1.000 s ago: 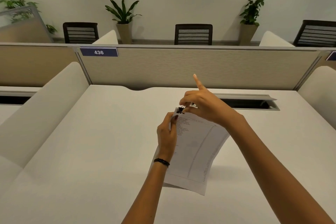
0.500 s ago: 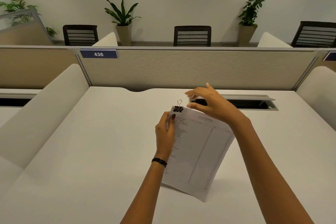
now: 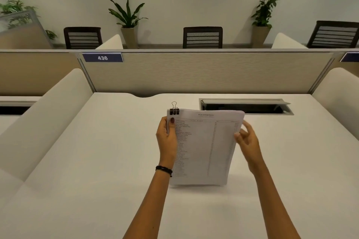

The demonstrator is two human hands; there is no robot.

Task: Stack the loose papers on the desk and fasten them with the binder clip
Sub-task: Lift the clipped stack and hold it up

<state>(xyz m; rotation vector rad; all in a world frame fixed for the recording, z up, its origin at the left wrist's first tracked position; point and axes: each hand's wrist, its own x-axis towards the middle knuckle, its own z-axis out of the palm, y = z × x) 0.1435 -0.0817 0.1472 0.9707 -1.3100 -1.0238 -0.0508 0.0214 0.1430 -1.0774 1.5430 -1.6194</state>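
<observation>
A stack of printed papers (image 3: pixel 204 145) stands almost upright above the white desk (image 3: pixel 97 161), facing me. A black binder clip (image 3: pixel 174 110) with silver wire handles sits clamped on its top left corner. My left hand (image 3: pixel 167 141) grips the stack's left edge just below the clip, thumb on the front page. My right hand (image 3: pixel 247 139) holds the right edge, fingers loosely curled behind the sheets and thumb at the front.
An open cable hatch (image 3: pixel 244 105) lies in the desk behind the papers. A beige partition (image 3: pixel 204 72) with a label reading 436 (image 3: pixel 102 58) closes the back. White curved side dividers (image 3: pixel 48 114) flank the desk. Chairs and potted plants stand beyond.
My right hand left the clip at the top corner and moved down to the stack's right edge. The papers swung from tilted to square and upright. The clip stays on the corner.
</observation>
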